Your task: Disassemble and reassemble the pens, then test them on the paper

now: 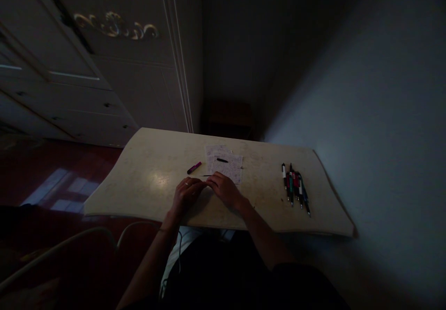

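Observation:
My left hand (pixel 186 193) and my right hand (pixel 226 189) rest together on the beige table (pixel 146 184), fingertips meeting near a thin dark stick-like part (pixel 207 175). Both hands have curled fingers; what they pinch is too small and dark to name. Just beyond them lie scribbled paper sheets (pixel 226 163) with a short black pen piece (pixel 222 160) on top. A purple pen piece (pixel 194 168) lies left of the paper.
A bunch of several pens (pixel 295 187) lies on the table's right side. A white wall runs along the right, a panelled cabinet (pixel 104 68) stands behind left, and a chair frame (pixel 69 245) curves at the lower left.

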`<state>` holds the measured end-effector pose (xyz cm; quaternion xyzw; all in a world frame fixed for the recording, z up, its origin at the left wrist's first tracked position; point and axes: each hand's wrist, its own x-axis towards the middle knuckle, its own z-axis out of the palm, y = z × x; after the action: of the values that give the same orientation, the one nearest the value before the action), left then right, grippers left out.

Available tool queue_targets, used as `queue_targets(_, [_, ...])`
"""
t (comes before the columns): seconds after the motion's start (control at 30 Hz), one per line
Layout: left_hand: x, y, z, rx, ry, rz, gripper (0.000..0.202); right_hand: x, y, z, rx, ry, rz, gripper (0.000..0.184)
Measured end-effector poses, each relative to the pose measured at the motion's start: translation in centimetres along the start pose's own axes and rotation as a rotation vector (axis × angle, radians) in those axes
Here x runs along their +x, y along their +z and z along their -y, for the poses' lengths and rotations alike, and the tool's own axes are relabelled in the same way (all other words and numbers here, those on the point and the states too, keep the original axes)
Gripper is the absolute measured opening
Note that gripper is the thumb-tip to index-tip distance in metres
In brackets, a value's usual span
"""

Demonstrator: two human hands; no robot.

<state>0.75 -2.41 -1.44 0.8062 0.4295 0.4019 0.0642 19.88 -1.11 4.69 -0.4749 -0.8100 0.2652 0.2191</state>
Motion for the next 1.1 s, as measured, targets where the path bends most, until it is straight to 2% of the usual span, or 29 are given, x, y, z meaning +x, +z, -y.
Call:
queue_targets(0.23, [0.3, 0.1, -0.1, -0.021, -0.025, -0.011, 0.014, 0.0, 0.1, -1.1, 0.073, -0.028, -0.038, 0.018])
queue_targets(0.33, [0.6, 0.2, 0.0, 0.003, -0.059, -0.073, 0.014, 0.4, -0.7, -2.3, -0.037, 0.038, -0.065, 0.024])
queue_targets(0.4, [0.6, 0.3, 0.0, 0.031, -0.08, -0.1, 0.015, 0.9, -1.3, -3.0, -0.191, 0.085, -0.015, 0.025])
queue_targets(0.47, [0.7, 0.5, 0.1, 0.064, -0.088, -0.113, 0.015, 1.4, -1.9, -3.5, -0.347, 0.085, 0.095, 0.023])
queue_targets(0.57, [0.7, 0.6, 0.2, 0.101, -0.096, -0.127, 0.016, 2.2, -2.3, -3.6, -0.54, -0.008, 0.234, 0.021])
queue_targets(0.67, [0.8, 0.5, 0.1, 0.11, -0.126, -0.15, 0.017, 2.9, -2.3, -3.3, -0.671, -0.11, 0.281, 0.023])
queue_targets(0.93, [0.4, 0.4, 0.1, 0.132, -0.242, -0.105, 0.021, 4.8, -2.4, -3.0, -0.776, -0.253, 0.408, 0.021])
queue_targets(1.1, [0.3, 0.3, 0.2, 0.134, -0.255, -0.104, 0.019, 4.3, -3.9, -3.4, -0.762, -0.228, 0.358, 0.02])
